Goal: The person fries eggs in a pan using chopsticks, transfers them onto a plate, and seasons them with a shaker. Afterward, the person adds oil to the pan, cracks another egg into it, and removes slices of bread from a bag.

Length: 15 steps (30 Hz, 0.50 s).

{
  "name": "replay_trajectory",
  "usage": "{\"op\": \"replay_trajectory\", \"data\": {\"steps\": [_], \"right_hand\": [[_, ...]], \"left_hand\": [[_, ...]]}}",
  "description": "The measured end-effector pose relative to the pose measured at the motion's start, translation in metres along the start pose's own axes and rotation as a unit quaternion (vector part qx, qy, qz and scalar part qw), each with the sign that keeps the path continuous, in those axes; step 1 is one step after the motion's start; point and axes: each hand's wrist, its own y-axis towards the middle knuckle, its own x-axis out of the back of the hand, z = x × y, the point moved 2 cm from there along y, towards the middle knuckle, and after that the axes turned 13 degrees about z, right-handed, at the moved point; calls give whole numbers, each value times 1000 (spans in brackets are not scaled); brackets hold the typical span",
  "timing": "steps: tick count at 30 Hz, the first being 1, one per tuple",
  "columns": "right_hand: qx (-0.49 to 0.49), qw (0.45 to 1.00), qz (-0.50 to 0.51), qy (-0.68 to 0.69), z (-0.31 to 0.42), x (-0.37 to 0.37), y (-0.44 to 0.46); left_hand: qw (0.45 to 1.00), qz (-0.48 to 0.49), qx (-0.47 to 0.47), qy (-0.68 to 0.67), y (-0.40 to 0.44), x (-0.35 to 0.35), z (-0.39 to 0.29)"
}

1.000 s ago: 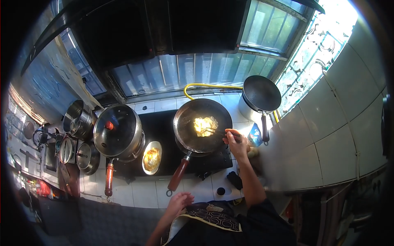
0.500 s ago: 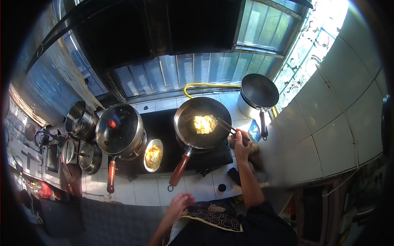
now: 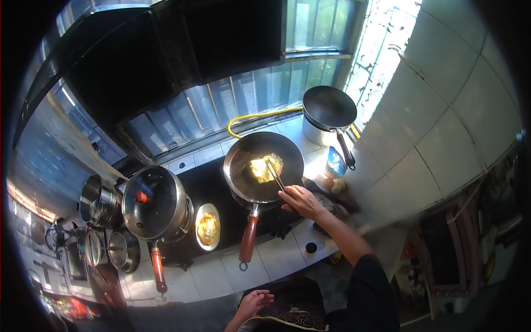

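My right hand [image 3: 301, 201] grips a pair of dark chopsticks [image 3: 276, 177], whose tips touch a yellow-white fried egg [image 3: 259, 171]. The egg lies folded in a dark wok [image 3: 239, 152] on the stove; its wooden handle [image 3: 249, 239] points toward me. Down by my apron, my left hand [image 3: 256, 306] is empty, its fingers loosely extended and touching none of the cookware. Left of the wok, an oval white plate [image 3: 200, 214] holds another browned fried egg [image 3: 208, 228].
A lidded pan [image 3: 160, 205] sits on the left of the black stove [image 3: 221, 191]. Steel pots [image 3: 100, 202] stand farther left. At right are a black pan [image 3: 329, 108] on a pot, a blue packet [image 3: 336, 162] and several whole eggs [image 3: 336, 186]. A yellow hose [image 3: 260, 117] runs behind.
My right hand has moved over the wok's near right rim, and the chopsticks now reach over the egg's middle instead of its right edge. The view has turned and shifted.
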Motion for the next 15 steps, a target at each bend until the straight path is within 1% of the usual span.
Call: {"op": "replay_trajectory", "data": {"steps": [2, 4, 5, 6, 8, 9, 10, 12, 13, 14, 15], "right_hand": [[-63, 998, 10, -19, 5, 11, 1], [-105, 994, 5, -37, 4, 7, -5], [-124, 987, 11, -97, 5, 8, -6], [-151, 984, 22, -88, 7, 11, -15], [-241, 960, -22, -139, 9, 11, -39], [-312, 944, -64, -83, 19, 17, -57], [-358, 921, -148, -34, 35, 30, -72], [-446, 846, -288, -52, 68, 32, -120], [-497, 795, -346, -27, 87, 20, -149], [-542, 738, -403, -3, 107, 1, -180], [-576, 705, -414, 12, 126, -19, -209]], "left_hand": [[1000, 10, 12, 15, -12, 14, 1], [999, 11, 31, 34, -21, 25, -3], [998, 11, 37, 42, -26, 30, -3], [997, 14, 57, 51, -28, 34, -2], [993, 7, 90, 71, -27, 42, -2], [990, 17, 110, 86, -27, 44, -1], [987, 21, 128, 99, -25, 47, 1], [967, 53, 173, 182, -15, 52, 10], [951, 60, 204, 226, -9, 54, 16], [944, 66, 217, 237, -4, 53, 21], [921, 79, 242, 295, 3, 50, 26]]}}
